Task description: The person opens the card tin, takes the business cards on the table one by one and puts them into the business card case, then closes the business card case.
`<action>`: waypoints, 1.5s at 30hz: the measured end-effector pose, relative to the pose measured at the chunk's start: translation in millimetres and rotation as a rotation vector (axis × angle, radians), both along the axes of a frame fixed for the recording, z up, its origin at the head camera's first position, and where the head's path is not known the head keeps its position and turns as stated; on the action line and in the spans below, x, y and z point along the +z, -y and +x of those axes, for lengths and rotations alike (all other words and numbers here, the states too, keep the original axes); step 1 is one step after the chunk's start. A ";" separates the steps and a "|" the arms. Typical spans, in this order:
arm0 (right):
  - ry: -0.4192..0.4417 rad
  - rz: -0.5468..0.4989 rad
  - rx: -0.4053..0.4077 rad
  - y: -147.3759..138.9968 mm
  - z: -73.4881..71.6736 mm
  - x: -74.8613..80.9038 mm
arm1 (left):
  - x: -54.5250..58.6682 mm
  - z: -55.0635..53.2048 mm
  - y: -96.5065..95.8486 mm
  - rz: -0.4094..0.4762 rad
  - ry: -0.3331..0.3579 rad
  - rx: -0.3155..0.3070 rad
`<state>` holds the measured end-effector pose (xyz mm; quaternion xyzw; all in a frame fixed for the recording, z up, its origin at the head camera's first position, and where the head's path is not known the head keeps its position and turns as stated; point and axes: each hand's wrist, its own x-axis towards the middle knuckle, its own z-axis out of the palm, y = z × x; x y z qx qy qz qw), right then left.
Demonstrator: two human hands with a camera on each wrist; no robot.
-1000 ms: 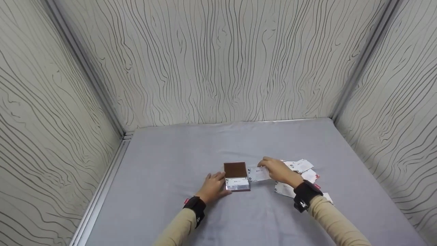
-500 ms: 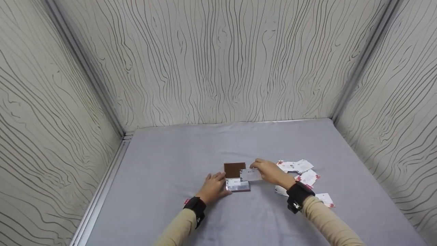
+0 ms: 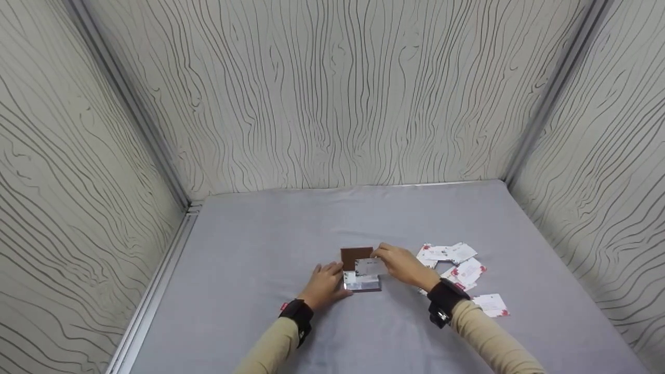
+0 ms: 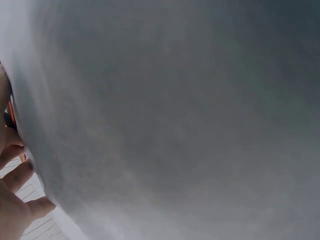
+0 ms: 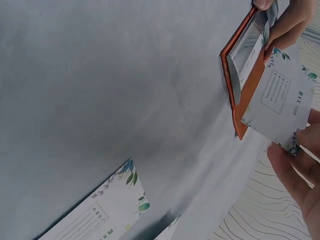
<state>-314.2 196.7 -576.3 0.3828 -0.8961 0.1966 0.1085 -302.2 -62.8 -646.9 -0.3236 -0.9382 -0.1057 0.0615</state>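
An open brown card case (image 3: 354, 254) lies on the grey cloth, with white business cards under the clear pocket (image 3: 362, 286) of its near half. At its left edge is my left hand (image 3: 322, 284), the thumb at the near corner and the fingers along the side, holding it. Between thumb and fingers my right hand (image 3: 402, 264) pinches one white business card (image 5: 280, 97) with leaf prints at its corners. That card is held above the case, covering part of the pocket. In the left wrist view, the left fingers (image 4: 19, 175) show at the edge and the case is mostly hidden.
Several white cards (image 3: 467, 271) with red floral corners lie loosely spread to the right, partly behind the right wrist. Another card (image 3: 491, 305) lies nearer the front. Grey cloth (image 3: 260, 239) covers the table, with patterned panels (image 3: 332, 93) around it.
My right hand has carried the pinched card leftward from beside the case to over its pocket. More of the loose cards now show. The left hand and the case have stayed put.
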 end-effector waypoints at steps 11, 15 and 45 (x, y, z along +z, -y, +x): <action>0.043 0.000 -0.016 13.1 3.5 -3.4 | -0.7 -1.2 0.4 0.007 0.001 -0.005; 0.044 -0.004 -0.004 15.4 3.3 -7.4 | -0.5 -0.7 1.2 0.003 0.007 -0.005; 0.069 0.018 0.004 22.7 5.8 -30.3 | 0.5 1.1 -1.9 -0.004 0.006 0.021</action>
